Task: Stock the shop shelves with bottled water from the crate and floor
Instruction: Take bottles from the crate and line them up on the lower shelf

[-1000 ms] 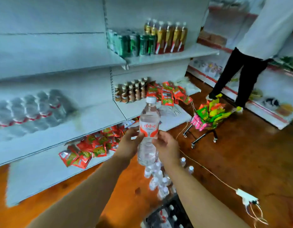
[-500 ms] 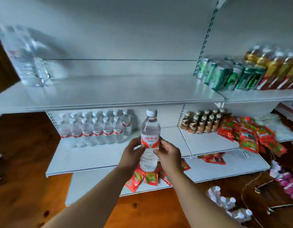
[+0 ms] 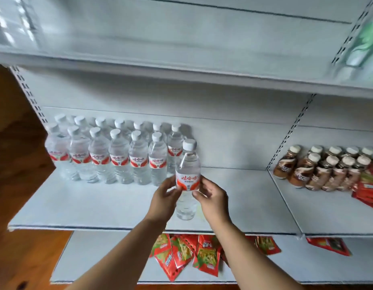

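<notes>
1. The water bottle (image 3: 187, 178) is upright between both hands, over the middle shelf (image 3: 97, 208). It is just right of the stocked bottles (image 3: 110, 158) and a little forward of them; whether its base already touches the shelf I cannot tell
2. The left hand (image 3: 162, 200) grips it at the lower edge of the red label, fingers (image 3: 171, 190) curled round the left side. The right hand (image 3: 212, 200) holds the opposite side at the same height, thumb to the front
3. It looks full and capped, so probably fairly weighty for its size. The thin clear wall will likely dent under a hard squeeze, and the smooth plastic could slip in a loose hold. It is not fragile
4. The label band seems the best place to hold: near mid-height, so the bottle stays balanced and does not swing. One hand would probably do
5. Being tall and narrow, it will tip easily. Set it flat beside the last front bottle without nudging its neighbours, which could topple in a row
</notes>
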Available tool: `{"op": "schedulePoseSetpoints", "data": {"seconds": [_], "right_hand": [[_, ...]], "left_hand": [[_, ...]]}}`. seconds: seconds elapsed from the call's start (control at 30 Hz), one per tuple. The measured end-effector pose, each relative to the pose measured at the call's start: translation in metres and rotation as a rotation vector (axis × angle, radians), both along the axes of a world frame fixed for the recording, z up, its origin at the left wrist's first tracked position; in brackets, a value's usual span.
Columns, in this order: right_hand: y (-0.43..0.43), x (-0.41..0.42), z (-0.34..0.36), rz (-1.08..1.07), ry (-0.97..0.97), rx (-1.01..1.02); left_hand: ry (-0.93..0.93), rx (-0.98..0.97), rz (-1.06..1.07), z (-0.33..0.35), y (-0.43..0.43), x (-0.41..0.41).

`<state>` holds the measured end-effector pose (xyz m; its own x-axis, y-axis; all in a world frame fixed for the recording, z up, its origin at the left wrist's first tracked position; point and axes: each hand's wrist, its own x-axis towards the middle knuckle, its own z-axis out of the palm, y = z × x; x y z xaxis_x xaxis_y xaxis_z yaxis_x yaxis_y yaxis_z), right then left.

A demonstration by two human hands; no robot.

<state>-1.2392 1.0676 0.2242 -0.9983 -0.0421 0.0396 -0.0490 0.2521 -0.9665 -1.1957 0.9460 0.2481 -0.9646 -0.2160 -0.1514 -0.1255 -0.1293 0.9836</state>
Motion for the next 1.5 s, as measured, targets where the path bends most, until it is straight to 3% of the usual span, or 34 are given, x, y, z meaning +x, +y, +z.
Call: {"op": "schedulePoseSetpoints", "data": {"seconds": [0.27, 0.53, 0.73, 0.93, 1.13, 1.27, 1.5], "right_hand": [[-0.011, -0.056, -0.085, 0.007, 0.157, -0.013], [-0.030, -0.086, -0.103, -0.001, 0.281, -0.103], [-0.039, -0.091, -0.115, 0.085, 0.224, -0.069], [-0.048, -0.100, -0.120, 0.157, 0.313, 0.036], [-0.056, -0.110, -0.126, 0.103, 0.377, -0.010], [-0.058, -0.121, -0.129, 0.085, 0.376, 0.021], [-0.051, -0.125, -0.114, 0.158, 0.183, 0.142]], "left_hand": [[0.133, -0.086, 0.038, -0.087, -0.011, -0.047], [0.285, -0.209, 0.107, -0.102, -0.024, -0.082], [0.230, -0.266, 0.260, -0.113, -0.024, -0.096], [0.126, -0.535, 0.452, -0.111, -0.019, -0.108], [0.101, -0.449, 0.582, -0.113, -0.011, -0.113], [0.083, -0.454, 0.555, -0.118, -0.010, -0.116], [0.003, -0.465, 0.503, -0.111, -0.013, -0.112]]}}
